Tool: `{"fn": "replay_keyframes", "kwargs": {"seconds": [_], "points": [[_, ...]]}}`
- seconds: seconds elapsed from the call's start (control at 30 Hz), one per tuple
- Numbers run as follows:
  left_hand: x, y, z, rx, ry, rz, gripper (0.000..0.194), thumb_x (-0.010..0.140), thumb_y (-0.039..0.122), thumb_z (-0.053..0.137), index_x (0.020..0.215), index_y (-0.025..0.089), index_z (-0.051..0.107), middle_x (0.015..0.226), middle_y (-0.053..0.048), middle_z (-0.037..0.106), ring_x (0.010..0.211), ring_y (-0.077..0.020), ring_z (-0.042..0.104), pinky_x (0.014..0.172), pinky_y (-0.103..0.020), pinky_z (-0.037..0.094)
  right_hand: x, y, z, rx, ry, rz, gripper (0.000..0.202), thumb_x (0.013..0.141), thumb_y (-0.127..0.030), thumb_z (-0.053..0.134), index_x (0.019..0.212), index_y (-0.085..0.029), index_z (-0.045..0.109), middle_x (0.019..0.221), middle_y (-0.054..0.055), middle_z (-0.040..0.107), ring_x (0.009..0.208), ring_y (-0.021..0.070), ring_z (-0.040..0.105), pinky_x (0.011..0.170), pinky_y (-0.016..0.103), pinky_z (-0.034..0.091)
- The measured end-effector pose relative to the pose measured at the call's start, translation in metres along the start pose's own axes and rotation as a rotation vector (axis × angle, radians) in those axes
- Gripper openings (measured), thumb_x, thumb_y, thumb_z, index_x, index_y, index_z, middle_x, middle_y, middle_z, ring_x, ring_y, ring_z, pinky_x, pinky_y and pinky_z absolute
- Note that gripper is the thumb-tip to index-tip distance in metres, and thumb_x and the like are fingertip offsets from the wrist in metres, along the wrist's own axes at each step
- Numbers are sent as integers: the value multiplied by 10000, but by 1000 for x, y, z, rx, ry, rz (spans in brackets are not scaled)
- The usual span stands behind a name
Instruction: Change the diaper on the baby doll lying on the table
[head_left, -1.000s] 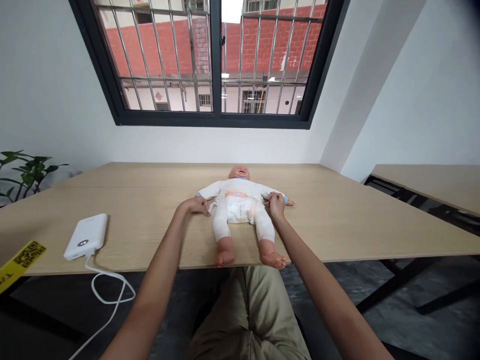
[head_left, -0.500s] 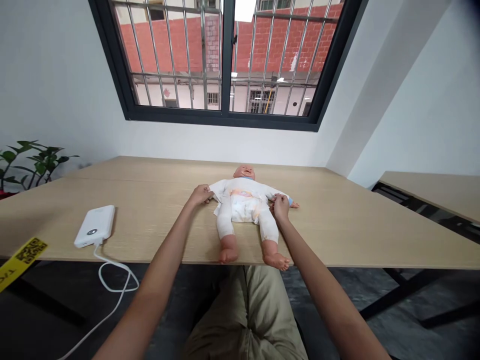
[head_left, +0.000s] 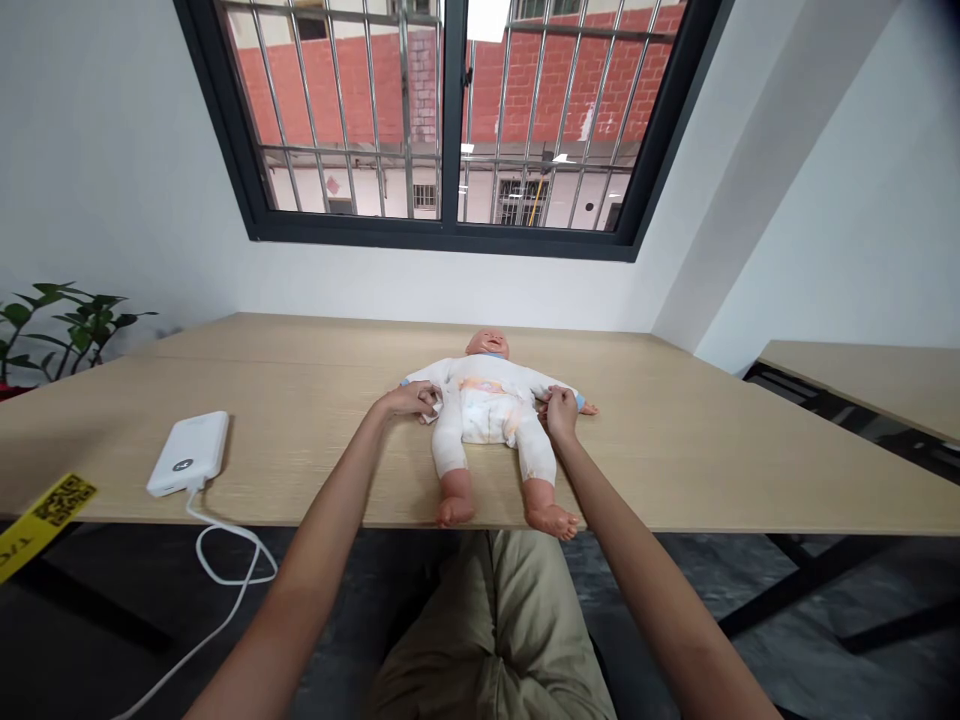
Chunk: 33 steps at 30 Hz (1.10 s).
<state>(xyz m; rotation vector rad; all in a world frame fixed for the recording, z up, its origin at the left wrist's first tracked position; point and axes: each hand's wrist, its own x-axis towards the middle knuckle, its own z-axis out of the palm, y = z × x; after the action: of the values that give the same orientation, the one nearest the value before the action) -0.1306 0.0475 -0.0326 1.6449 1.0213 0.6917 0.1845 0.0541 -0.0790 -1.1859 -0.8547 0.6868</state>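
A baby doll [head_left: 487,375] lies on its back on the light wooden table, head toward the window and feet at the front edge. It wears a white garment with blue trim and a white diaper [head_left: 486,418] with an orange-printed waistband. At the doll's hip on the left side of the view, my left hand [head_left: 411,399] is closed on a white garment flap [head_left: 433,408]. My right hand [head_left: 561,412] is closed beside the opposite hip, below the doll's outstretched arm; what its fingers pinch is hidden.
A white power bank [head_left: 190,452] lies on the table [head_left: 300,460] at the left, its white cable [head_left: 236,580] hanging over the front edge. A yellow tag [head_left: 46,520] is at the far left. Behind stand a potted plant [head_left: 82,325] and a barred window [head_left: 450,235].
My left hand has shifted slightly inward and down toward the doll's hip, bringing the white flap with it and uncovering the doll's blue cuff. My right hand stays put.
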Motion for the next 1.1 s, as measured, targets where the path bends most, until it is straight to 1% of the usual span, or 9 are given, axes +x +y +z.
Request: {"fn": "replay_keyframes", "kwargs": {"seconds": [0.07,0.2,0.33,0.47,0.53,0.7,0.77,0.9,1.1], "points": [[-1,0,-6,-90,68,21,375,517,130,759,849,150,585,543,44,608,470,-105,564,482,-201,421,0,0,0,4,4,8,124,831,-332,437,847,-215,474,690,-28,526,423,98,446,375,225,338],[-5,0,-17,-275,266,25,343,544,83,793,820,125,593,633,-12,667,533,-100,606,547,-214,481,0,-2,0,12,6,29,97,832,-297,437,858,-214,479,697,-23,531,414,96,443,359,223,324],[-8,2,-21,-442,359,32,329,536,2,800,780,110,607,701,-44,698,652,-136,671,645,-239,541,-2,-3,-1,19,0,52,126,825,-337,463,872,-220,477,680,-27,531,402,100,430,337,224,304],[-10,4,-20,-479,446,13,302,563,-6,803,797,82,634,704,-60,705,640,-148,679,654,-253,566,-1,-3,-1,11,2,33,161,815,-375,478,861,-221,473,685,-37,531,405,96,437,351,224,323],[-9,6,-17,-487,438,21,289,585,1,797,816,80,642,739,-67,715,654,-148,685,663,-251,575,-1,-3,-1,7,2,27,170,812,-386,482,856,-222,469,680,-41,529,403,94,435,357,225,329],[-5,16,0,-548,294,73,242,662,0,738,856,93,627,766,-48,707,713,-138,696,750,-246,577,-3,-5,0,3,-7,3,106,819,-328,456,834,-223,468,666,-43,517,392,93,425,361,233,326],[-3,19,8,-559,267,80,235,683,1,717,873,97,619,770,-37,700,715,-123,693,769,-234,567,-4,-6,0,-1,-6,7,87,821,-308,451,827,-222,465,670,-40,519,399,94,432,367,233,332],[-2,20,12,-562,271,94,287,665,8,714,917,102,613,767,-29,695,707,-106,679,769,-222,548,-5,-7,0,-19,-5,-6,82,831,-294,440,822,-217,466,673,-36,522,406,94,429,372,232,335],[1,12,3,-471,349,207,361,556,74,753,890,130,626,722,8,653,644,-104,624,683,-246,518,-6,-10,0,-20,-8,16,98,853,-291,422,850,-211,479,681,-36,521,409,92,435,371,227,329]]}}
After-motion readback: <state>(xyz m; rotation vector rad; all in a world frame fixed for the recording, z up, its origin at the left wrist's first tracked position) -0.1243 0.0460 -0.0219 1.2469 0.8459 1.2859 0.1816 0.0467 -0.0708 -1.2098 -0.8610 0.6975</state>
